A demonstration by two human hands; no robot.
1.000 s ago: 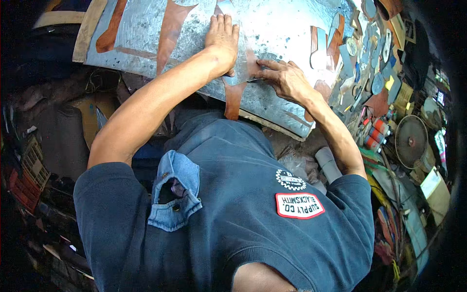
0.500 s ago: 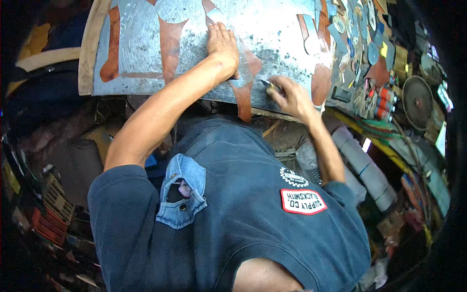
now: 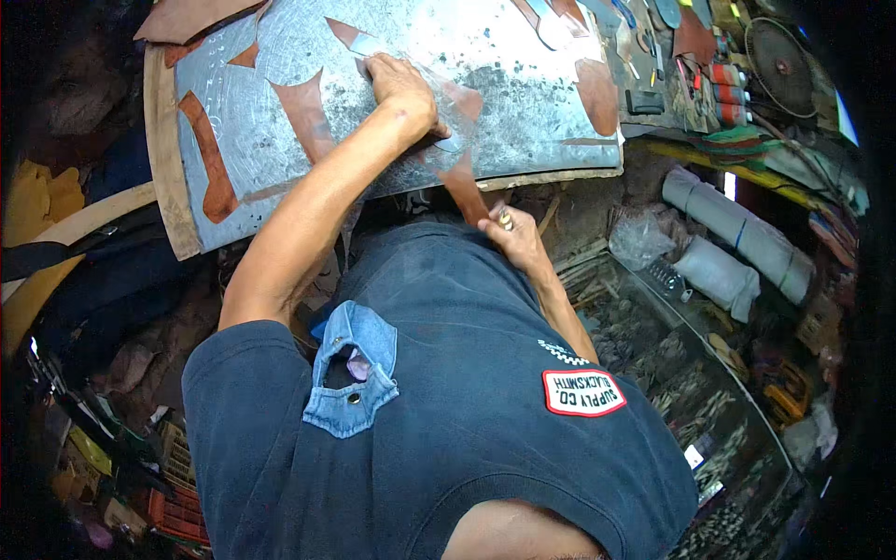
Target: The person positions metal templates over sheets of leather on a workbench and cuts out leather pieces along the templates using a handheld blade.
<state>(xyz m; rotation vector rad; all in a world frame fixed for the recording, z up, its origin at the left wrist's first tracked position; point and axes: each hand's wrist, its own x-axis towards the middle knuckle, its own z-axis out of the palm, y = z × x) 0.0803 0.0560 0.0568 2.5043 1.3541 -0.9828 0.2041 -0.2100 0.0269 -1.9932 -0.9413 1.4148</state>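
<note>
My left hand [image 3: 403, 89] lies flat on the metal-topped work table, fingers stretched forward, pressing near a pale template whose curved edge [image 3: 450, 144] shows by the thumb. From beside that hand a tapering brown leather piece [image 3: 461, 185] runs over the table's near edge. Its lower end is pinched by my right hand [image 3: 519, 239], just off the edge. A small knife [image 3: 505, 219] stays in the right hand too, with only a yellowish part showing between the fingers; the blade is hidden. Another brown leather piece [image 3: 301, 105] lies left of my left forearm.
The metal sheet [image 3: 233, 107] has a wooden rim [image 3: 171, 177] on its left. More leather offcuts [image 3: 207, 163] lie about on it. Right of it are bottles [image 3: 730, 94], tools and a round fan guard [image 3: 782, 67]. Wrapped rolls [image 3: 737, 238] lie lower right.
My right hand has come down and left from the tabletop to the leather's hanging end and taken hold of it. My left hand stays pressed on the sheet; the whole view has shifted.
</note>
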